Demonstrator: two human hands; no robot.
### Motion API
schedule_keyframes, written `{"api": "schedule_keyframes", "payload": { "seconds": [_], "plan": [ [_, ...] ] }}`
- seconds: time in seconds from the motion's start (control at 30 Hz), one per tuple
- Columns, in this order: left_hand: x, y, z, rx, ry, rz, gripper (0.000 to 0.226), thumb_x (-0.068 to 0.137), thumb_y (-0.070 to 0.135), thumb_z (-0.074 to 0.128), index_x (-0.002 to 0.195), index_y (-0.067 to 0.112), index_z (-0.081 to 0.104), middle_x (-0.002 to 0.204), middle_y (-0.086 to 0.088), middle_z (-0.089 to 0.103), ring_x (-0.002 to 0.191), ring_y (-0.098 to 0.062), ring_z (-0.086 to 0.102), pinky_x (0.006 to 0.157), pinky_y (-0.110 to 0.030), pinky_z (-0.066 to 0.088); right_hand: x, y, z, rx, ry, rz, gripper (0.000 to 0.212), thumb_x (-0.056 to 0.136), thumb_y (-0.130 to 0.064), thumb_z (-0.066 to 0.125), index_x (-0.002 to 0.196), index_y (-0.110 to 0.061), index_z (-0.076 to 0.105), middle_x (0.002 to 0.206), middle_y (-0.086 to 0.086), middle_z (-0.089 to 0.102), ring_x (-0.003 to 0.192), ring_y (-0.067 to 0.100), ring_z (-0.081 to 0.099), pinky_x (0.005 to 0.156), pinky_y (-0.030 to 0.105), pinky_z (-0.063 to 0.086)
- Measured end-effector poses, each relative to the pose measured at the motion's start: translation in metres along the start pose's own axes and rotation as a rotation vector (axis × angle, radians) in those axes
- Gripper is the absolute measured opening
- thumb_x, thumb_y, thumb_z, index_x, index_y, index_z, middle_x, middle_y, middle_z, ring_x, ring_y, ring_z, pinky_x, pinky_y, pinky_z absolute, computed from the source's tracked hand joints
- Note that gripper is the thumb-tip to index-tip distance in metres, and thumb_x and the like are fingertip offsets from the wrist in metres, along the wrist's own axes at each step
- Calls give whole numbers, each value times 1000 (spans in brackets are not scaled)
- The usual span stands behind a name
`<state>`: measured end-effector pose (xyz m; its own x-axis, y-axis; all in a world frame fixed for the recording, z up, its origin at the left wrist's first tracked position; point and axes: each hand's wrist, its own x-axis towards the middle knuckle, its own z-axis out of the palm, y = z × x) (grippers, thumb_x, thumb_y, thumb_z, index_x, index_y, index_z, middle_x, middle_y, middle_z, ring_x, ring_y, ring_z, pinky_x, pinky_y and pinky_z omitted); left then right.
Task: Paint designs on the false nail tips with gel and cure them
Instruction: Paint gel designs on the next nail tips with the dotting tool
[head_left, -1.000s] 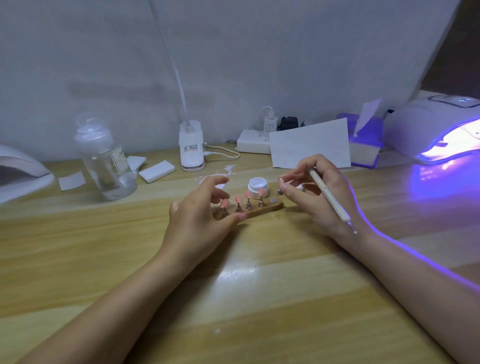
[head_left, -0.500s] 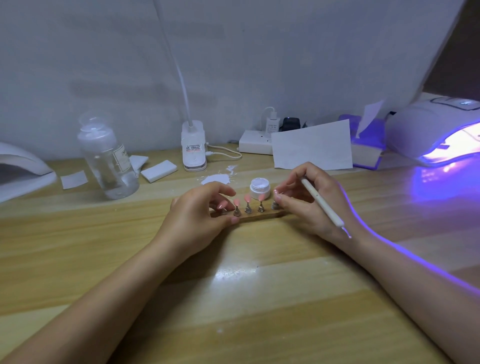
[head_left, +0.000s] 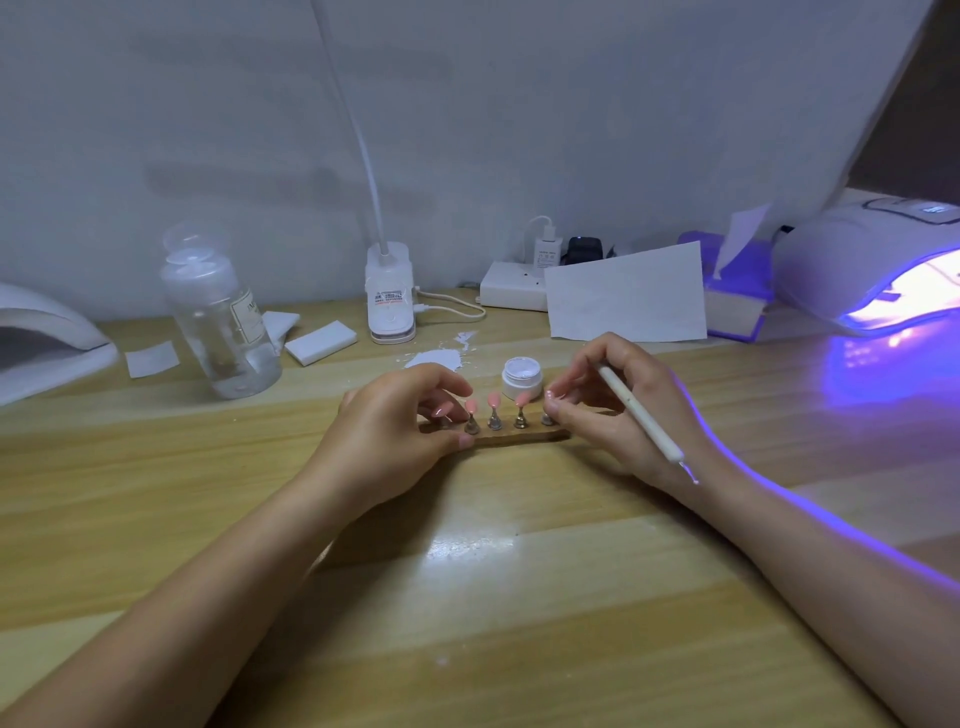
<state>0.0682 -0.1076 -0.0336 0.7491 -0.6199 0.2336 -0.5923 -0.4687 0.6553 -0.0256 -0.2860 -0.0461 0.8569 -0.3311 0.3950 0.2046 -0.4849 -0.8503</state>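
Pink nail tips stand in a row on little metal pegs along the wooden holder at the middle of the table, and I have a hand at each end so it sits steady and square in front of me: my left hand curls its fingers round the left end, my right hand pinches at the right-end peg. That right hand also holds the white brush tucked back across the palm, tip toward my wrist, which I judge keeps gel off the tips. Just behind stands the open gel jar, close for dipping, and the curing lamp glows violet at far right, ready.
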Motion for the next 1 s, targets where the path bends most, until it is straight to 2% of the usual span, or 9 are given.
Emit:
{"api": "schedule_keyframes", "payload": {
  "seconds": [0.1, 0.2, 0.3, 0.37, 0.47, 0.63, 0.83, 0.93, 1.0],
  "plan": [
    [2, -2, -7, 34, -26, -3, 33, 71, 16, 76, 90, 34, 56, 76, 19, 59, 80, 10, 53, 99, -39, 38, -1, -1, 0, -51, -18, 9, 29, 68, -10, 77, 78, -18, 51, 76, -10, 67, 71, 8, 61, 67, 22, 52],
    [3, -1, -11, 68, -74, -3, 33, 72, 17, 74, 94, 34, 56, 75, 15, 56, 87, -2, 57, 97, -36, 39, -2, -1, 2, -103, -67, 11, 30, 66, -11, 80, 78, -16, 53, 77, -8, 66, 72, 10, 61, 66, 16, 49],
    [2, 3, -8, 102, -62, 40, 31, 71, 33, 69, 97, 39, 54, 88, 17, 57, 93, -6, 55, 96, -35, 40, -3, 0, 4, -150, -94, 8, 27, 67, -9, 79, 77, -16, 54, 76, -8, 65, 71, 4, 60, 65, 6, 43],
    [0, 6, -1, 145, 2, 94, 36, 69, 43, 66, 104, 38, 58, 103, 17, 56, 98, -7, 54, 98, -37, 37, -3, 1, 4, -156, -94, 1, 27, 68, -7, 78, 76, -15, 54, 76, -8, 65, 72, 4, 59, 67, 7, 44],
    [0, 9, 13, 300, 161, 222, 33, 78, 33, 68, 110, 28, 64, 115, 9, 57, 108, -13, 52, 99, -35, 22, -2, 1, 4, -163, -97, -9, 26, 68, -6, 78, 76, -14, 54, 76, -7, 65, 73, 6, 60, 69, 13, 47],
    [2, 9, 24, 357, 179, 242, 17, 81, 30, 65, 99, 32, 67, 119, 10, 54, 119, -12, 43, 101, -29, 7, -3, 1, 4, -171, -94, -16, 27, 68, -7, 78, 76, -17, 54, 78, -5, 65, 73, 5, 60, 72, 17, 48],
    [1, 11, 29, 304, 229, 299, 1, 80, 26, 66, 80, 27, 66, 103, 13, 60, 107, -12, 51, 95, -27, 11, -2, 2, 5, -146, -86, -24, 29, 68, -6, 78, 74, -20, 54, 75, -6, 64, 70, 4, 60, 66, 8, 46],
    [-1, 13, 29, 265, 254, 349, 9, 74, 19, 71, 72, 24, 63, 95, 11, 62, 97, -12, 55, 92, -26, 13, -2, 3, 5, -134, -89, -26, 33, 68, -5, 77, 73, -25, 52, 74, -6, 64, 69, 4, 60, 68, 13, 49],
    [-3, 16, 27, 225, 287, 402, 7, 72, 17, 65, 71, 20, 60, 93, 8, 63, 86, -10, 55, 88, -28, 24, -2, 2, 5, -127, -88, -20, 33, 70, -6, 75, 75, -29, 52, 74, -6, 64, 69, 7, 60, 68, 18, 51]
  ]
}}
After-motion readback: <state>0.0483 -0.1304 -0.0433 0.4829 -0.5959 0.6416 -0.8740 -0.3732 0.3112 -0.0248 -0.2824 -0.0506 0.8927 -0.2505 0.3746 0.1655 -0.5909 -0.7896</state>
